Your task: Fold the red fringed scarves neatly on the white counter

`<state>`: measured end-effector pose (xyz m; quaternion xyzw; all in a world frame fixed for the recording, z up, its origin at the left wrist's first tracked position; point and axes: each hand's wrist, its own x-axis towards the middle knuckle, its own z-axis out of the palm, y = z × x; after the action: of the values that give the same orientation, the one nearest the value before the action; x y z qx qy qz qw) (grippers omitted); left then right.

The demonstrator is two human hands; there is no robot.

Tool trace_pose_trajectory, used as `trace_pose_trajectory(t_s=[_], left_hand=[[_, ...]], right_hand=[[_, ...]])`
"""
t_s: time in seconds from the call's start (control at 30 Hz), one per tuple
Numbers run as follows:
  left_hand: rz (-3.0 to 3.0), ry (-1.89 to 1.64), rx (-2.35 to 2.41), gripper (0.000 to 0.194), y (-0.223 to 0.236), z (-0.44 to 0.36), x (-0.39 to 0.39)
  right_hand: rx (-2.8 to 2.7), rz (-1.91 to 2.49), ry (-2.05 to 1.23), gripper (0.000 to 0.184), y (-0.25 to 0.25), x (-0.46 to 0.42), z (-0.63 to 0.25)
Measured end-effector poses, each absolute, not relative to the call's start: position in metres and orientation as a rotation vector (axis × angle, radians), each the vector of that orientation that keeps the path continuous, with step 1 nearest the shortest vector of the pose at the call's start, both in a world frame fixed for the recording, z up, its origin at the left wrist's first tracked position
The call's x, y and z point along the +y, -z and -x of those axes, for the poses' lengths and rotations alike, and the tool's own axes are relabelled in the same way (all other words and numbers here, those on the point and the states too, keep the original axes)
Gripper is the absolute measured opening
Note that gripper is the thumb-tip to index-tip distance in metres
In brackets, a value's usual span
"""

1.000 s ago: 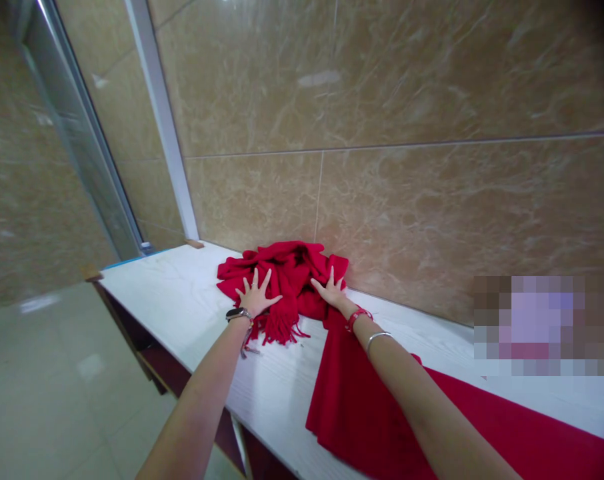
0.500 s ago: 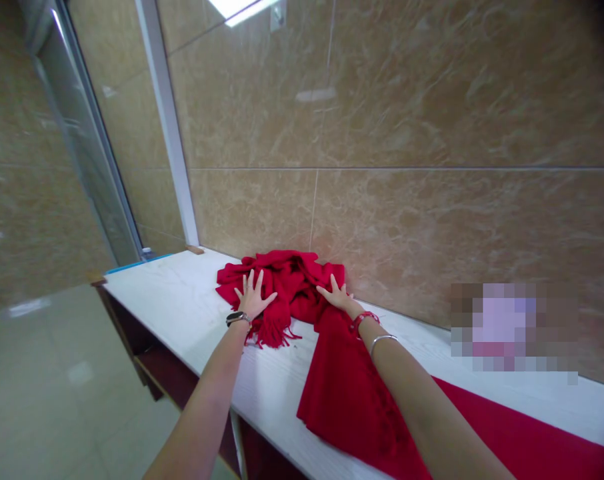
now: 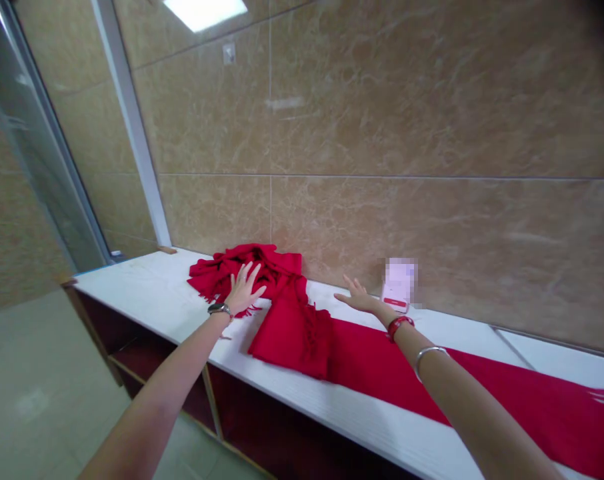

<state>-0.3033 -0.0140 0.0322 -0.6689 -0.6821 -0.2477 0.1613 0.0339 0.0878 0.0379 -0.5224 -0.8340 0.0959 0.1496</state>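
Observation:
A red fringed scarf [image 3: 292, 337] lies along the white countertop. Its left end is a crumpled heap near the wall; a folded piece with fringe sits in the middle, and a flat strip runs off to the right. Whether this is one scarf or more, I cannot tell. My left hand [image 3: 243, 290] is spread over the front of the heap, fingers apart; whether it touches the cloth is unclear. My right hand [image 3: 359, 297] hovers with fingers stretched out, just beyond the strip's back edge, holding nothing.
A pink box-like thing [image 3: 397, 293], partly blurred, stands against the tiled wall [image 3: 332, 227], right of my right hand. Open shelves [image 3: 262, 400] lie under the white counter [image 3: 147, 287]. A small brown piece [image 3: 167, 250] rests at the back left corner.
My right hand has lifted off the heap and moved right. My left hand stays over the heap. The view has turned right, showing more of the strip.

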Motion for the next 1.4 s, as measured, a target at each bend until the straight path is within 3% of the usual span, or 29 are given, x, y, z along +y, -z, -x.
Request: trace_pose_trajectory(t_s=[0.1, 0.3, 0.53, 0.8, 1.0, 1.23, 1.4], left_hand=[[2.178, 0.600, -1.846, 0.062, -0.047, 0.227, -0.012], [2.650, 0.265, -1.744, 0.062, -0.038, 0.084, -0.001], [2.853, 0.063, -1.620, 0.064, -0.021, -0.004, 0.026], [2.805, 0.289, -1.500, 0.059, 0.026, -0.016, 0.031], [2.790, 0.287, -1.523, 0.053, 0.026, -0.012, 0.030], [2.742, 0.206, -1.712, 0.058, 0.023, -0.015, 0.024], [2.671, 0.312, -1.691, 0.056, 0.021, -0.015, 0.018]], right_hand=[[-2.393, 1.575, -0.220, 0.078, -0.021, 0.069, -0.089], [-2.423, 1.673, -0.152, 0.071, 0.016, 0.019, -0.174], [-2.420, 1.877, -0.202, 0.070, 0.020, -0.004, -0.257], [-2.355, 1.903, -0.086, 0.058, 0.044, -0.003, -0.293], [-2.304, 1.808, 0.024, 0.058, 0.039, -0.007, -0.289], [-2.378, 1.839, -0.140, 0.056, 0.040, -0.008, -0.286], [-2.261, 1.763, 0.037, 0.056, 0.036, -0.009, -0.281]])
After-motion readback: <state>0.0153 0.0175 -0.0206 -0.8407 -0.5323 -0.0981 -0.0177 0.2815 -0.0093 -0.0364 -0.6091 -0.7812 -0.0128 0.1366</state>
